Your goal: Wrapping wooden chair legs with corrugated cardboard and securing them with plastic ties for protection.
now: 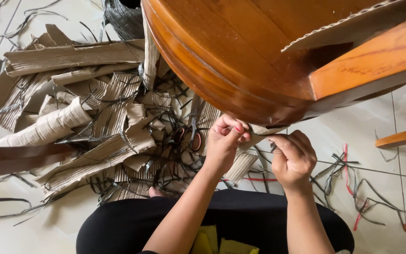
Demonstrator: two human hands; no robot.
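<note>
Pinching a strip of corrugated cardboard (259,133) against the rim of the round wooden table (222,61): left hand (224,143), grip pressed together on the strip's near end; right hand (293,157), grip likewise pinching its far end. Step judged: fitting the strip along the edge. Next move calls for steady tension and a firm press. Left of the left grip, on the floor: scissors (194,136), cardboard offcuts (71,94), black strapping scraps (165,164).

Left of the hands, torn corrugated cardboard pieces (71,117) are lying heaped on the tiled floor (400,113), scissors (191,136) are resting among dark strips (165,164), and red strands (348,164) are trailing right.
</note>
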